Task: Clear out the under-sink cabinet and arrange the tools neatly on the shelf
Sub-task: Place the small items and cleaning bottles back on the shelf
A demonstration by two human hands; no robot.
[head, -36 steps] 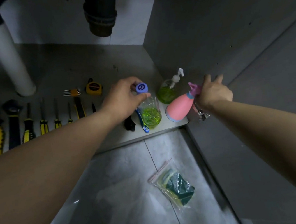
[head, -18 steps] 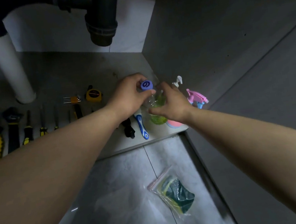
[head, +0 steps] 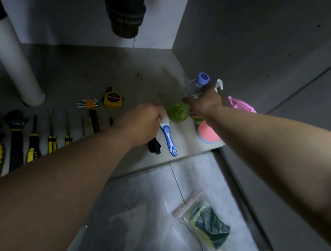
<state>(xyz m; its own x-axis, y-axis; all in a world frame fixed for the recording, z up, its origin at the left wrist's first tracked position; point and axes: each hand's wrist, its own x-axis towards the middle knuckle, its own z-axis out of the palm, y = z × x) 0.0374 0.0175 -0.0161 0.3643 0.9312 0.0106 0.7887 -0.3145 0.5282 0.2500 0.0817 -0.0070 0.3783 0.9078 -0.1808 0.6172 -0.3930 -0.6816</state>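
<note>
Clear plastic bottle (head: 194, 89), purple-capped, green liquid in its rounded base, tilts toward one o'clock in the right hand's (head: 205, 104) grip; left hand (head: 139, 124) curled, hold unclear.

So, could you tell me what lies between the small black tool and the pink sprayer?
A blue-handled tool, close beside the black tool; bare shelf then runs to the pink sprayer. The head view shows it.

Dim, grey-blue. Palest on the floor (head: 143, 223) in front of the shelf (head: 94, 71). Motion-smeared over the shelf's front right; bowed toward frame edges.
</note>
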